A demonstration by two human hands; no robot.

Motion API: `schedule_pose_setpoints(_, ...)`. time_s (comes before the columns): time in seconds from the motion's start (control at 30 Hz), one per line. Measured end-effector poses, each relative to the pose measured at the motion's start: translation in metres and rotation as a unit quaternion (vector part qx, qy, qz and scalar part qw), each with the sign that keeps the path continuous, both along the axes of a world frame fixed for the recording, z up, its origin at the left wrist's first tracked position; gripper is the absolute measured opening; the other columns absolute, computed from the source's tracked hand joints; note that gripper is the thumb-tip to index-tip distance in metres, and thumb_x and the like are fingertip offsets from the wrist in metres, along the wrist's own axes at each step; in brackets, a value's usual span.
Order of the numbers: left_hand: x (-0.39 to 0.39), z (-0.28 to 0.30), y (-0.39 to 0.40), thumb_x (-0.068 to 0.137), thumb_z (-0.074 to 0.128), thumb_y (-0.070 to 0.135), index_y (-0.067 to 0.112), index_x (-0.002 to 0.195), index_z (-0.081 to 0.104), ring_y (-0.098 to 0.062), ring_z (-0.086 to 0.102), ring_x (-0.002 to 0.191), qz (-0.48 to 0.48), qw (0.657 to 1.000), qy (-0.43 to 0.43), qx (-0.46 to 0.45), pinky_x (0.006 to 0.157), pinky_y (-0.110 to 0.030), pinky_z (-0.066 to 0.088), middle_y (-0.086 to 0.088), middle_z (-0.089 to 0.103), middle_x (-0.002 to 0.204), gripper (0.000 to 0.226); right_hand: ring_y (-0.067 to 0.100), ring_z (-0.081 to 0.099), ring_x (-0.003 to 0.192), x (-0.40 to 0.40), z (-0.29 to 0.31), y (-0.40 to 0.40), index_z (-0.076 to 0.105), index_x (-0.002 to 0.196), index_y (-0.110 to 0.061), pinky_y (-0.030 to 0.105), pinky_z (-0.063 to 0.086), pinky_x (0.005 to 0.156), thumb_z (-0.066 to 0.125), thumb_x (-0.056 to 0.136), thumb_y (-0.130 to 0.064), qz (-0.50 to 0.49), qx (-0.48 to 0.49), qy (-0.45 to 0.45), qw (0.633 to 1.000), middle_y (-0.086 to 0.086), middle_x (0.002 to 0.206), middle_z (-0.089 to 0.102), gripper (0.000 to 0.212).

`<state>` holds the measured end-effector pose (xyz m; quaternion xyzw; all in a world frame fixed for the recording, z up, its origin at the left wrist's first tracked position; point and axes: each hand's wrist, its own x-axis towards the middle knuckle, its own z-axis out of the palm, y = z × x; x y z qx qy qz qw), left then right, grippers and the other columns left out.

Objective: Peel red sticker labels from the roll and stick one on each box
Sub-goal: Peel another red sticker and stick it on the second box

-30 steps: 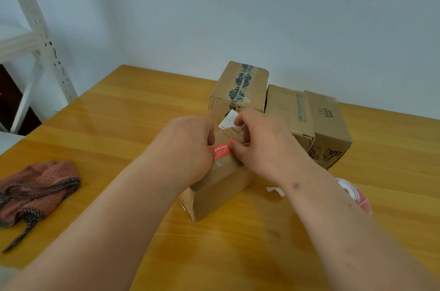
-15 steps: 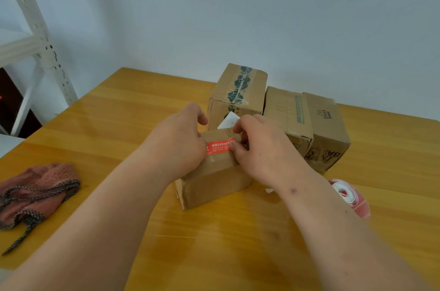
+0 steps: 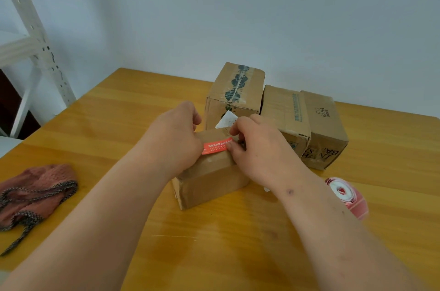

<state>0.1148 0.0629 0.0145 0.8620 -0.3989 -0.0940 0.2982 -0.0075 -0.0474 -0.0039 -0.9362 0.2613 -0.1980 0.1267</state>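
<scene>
Cloth [image 3: 35, 190], pinkish with a dark braided cord, lies far out at the left of the table [image 3: 119, 124], well clear of the work. Moving rightward, the left hand [image 3: 173, 140] rests on the top of the near box [image 3: 212, 178], its fingers curled down over the box's far-left edge and touching the left end of the red sticker [image 3: 216, 146]; whether they pinch the sticker or merely steady the box I cannot tell. The sticker lies on the box top with its long axis running left to right, spanning the gap between the two hands. The right hand [image 3: 259, 150] has its thumb pressed on the sticker's right end while its fingers pinch a white scrap of backing paper [image 3: 227, 120] just above. To my eye the next stroke is a smoothing one along that long axis, and either thumb is already at an end of it. Behind stand three more boxes [image 3: 285, 109], touching one another, none showing red. The sticker roll [image 3: 346, 196] lies at the right, near the right forearm, with bare table around it.
</scene>
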Motion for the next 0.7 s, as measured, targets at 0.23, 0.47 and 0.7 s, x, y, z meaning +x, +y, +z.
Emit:
schedule_pose_setpoints(0.23,-0.013,-0.002,-0.001,0.089,0.057,0.020,0.027,0.116,0.048,-0.021,0.056,0.092,0.019,0.995,-0.097,0.028,0.077,-0.038,0.053,0.002,0.054,0.112,0.029,0.017,0.051,0.090,-0.001,-0.002,0.001,0.057,0.101,-0.022,0.031,0.048,0.078,0.058,0.090,-0.029,0.002,0.000,-0.007,1.000,-0.003,0.097,0.049,0.013)
schedule_pose_setpoints(0.47,-0.008,-0.002,0.009,0.091,0.055,0.030,0.031,0.123,0.045,-0.019,0.058,0.089,0.042,0.984,-0.167,0.038,0.070,-0.036,0.053,0.008,0.057,0.107,0.033,0.016,0.050,0.091,-0.001,-0.003,0.001,0.057,0.099,-0.022,0.030,0.047,0.079,0.054,0.091,-0.027,0.010,-0.002,-0.003,1.000,-0.004,0.097,0.048,0.010)
schedule_pose_setpoints(0.7,-0.006,-0.019,0.000,0.088,0.055,0.053,0.026,0.122,0.049,-0.020,0.047,0.115,0.031,0.993,-0.114,0.003,0.090,-0.035,0.043,0.003,0.050,0.121,0.043,0.012,0.051,0.089,0.004,0.001,0.000,0.052,0.108,-0.023,0.028,0.045,0.075,0.043,0.097,-0.025,-0.016,0.041,-0.023,0.999,-0.005,0.105,0.051,0.014)
